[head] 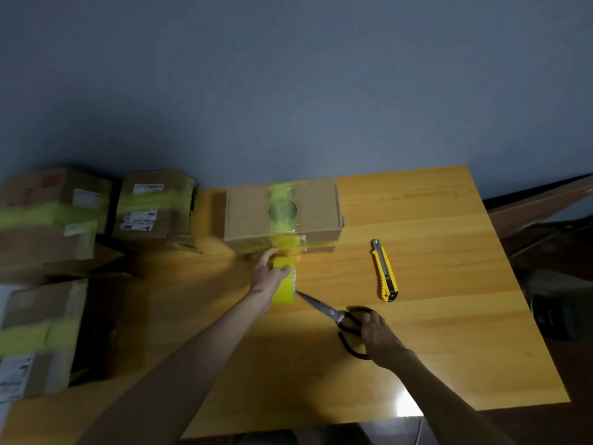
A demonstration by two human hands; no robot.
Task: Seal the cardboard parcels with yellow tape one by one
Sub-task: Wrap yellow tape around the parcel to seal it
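A cardboard parcel (256, 213) lies near the back of the wooden table (433, 332), with a strip of yellow tape (282, 207) running over its top and down its front. My left hand (268, 276) grips the yellow tape roll (284, 292) just in front of the parcel, the tape still joined to the box. My right hand (378, 332) holds the black handles of a pair of scissors (324, 308). The blades point at the roll's lower edge.
A yellow utility knife (385, 271) lies right of the parcel. Several taped cardboard boxes (154, 210) are stacked at the left (48, 216), more near the front left (38, 332). The table's right edge drops to a dark floor.
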